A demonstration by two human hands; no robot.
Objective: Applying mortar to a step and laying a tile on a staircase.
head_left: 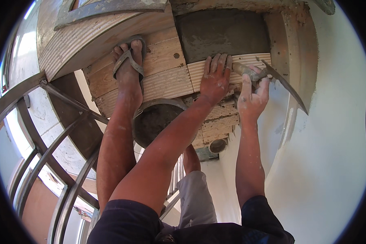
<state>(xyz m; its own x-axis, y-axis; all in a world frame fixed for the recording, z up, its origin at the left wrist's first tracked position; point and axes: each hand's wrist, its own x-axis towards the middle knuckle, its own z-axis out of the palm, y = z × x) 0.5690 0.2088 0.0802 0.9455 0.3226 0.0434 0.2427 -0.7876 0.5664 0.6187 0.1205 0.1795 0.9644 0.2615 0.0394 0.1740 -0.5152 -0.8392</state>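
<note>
My left hand (216,79) lies with fingers stretched forward on a ridged, wood-look tile (196,74). This tile borders a rectangle of wet grey mortar (223,32) on the stair tread. Close beside it, my right hand (253,97) is closed around the handle of a trowel (288,86). The trowel's dark, thin blade is seen nearly edge-on, slanting down to the right near the wall. Grey mortar smears mark both hands. Below my left forearm stands a round bucket (144,132) with dark, wet contents, partly hidden by the arm.
My foot in a flip-flop (129,67) rests on laid wood-look tiles (166,85) at the left. Metal railing bars (55,150) run along the left side. A pale plastered wall (333,134) rises at the right. A small round container (218,145) sits on a lower step.
</note>
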